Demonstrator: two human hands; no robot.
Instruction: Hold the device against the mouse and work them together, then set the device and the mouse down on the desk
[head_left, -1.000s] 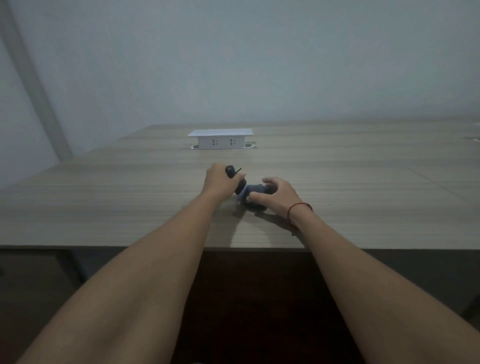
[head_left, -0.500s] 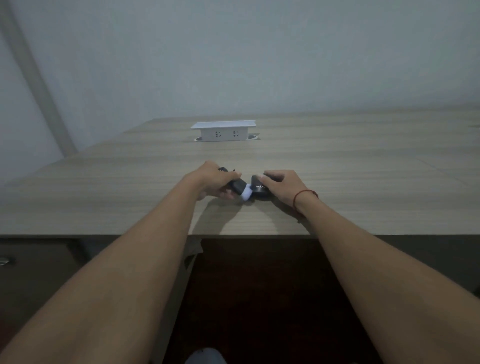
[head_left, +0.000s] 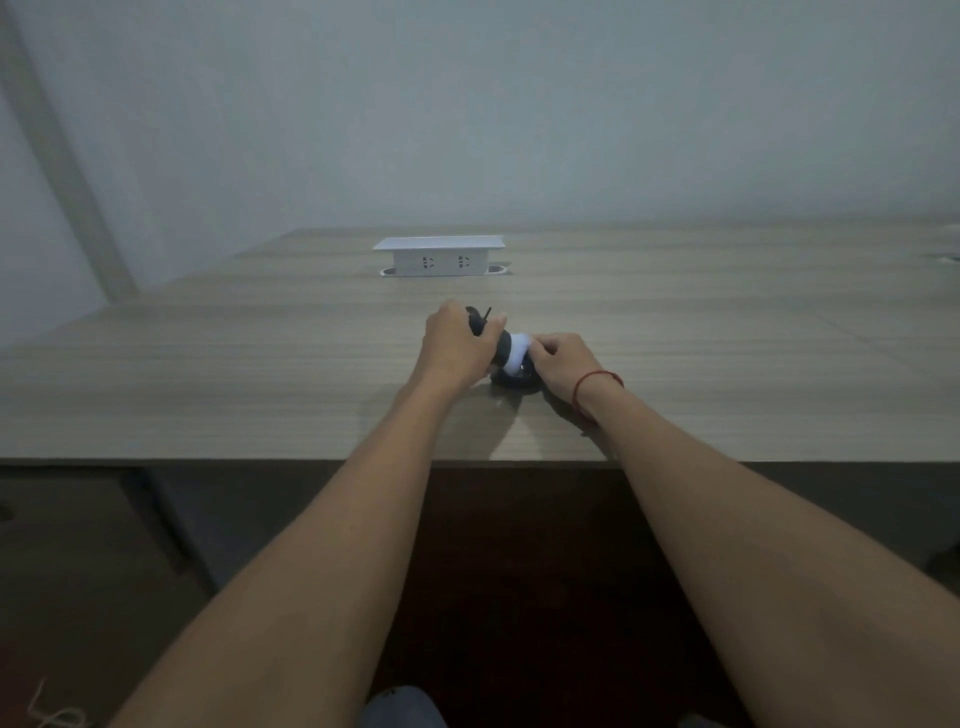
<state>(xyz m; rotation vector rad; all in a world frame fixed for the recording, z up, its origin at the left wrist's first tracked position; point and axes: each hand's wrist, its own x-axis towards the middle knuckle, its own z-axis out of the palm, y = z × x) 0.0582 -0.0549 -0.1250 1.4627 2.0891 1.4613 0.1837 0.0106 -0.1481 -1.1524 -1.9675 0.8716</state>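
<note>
My left hand (head_left: 453, 349) grips a small black cylindrical device (head_left: 500, 347) on the wooden table (head_left: 249, 374); a thin black strap sticks up from its far end. A bright white part (head_left: 517, 354) shows at the device's right end. My right hand (head_left: 563, 364), with a red string (head_left: 597, 382) round its wrist, pinches that white end with curled fingers. Under it a round black piece (head_left: 511, 385) lies on the table. What the device is I cannot tell in the dim light.
A white pop-up socket box (head_left: 439, 257) with two outlets stands farther back on the table. The table's front edge (head_left: 260, 460) runs under my forearms. A pale wall rises behind. Dark floor lies below.
The white part between my hands has grown from hidden to a sliver to a wide bright band. My left hand has tilted the black body upward. Both hands stay on the device.
</note>
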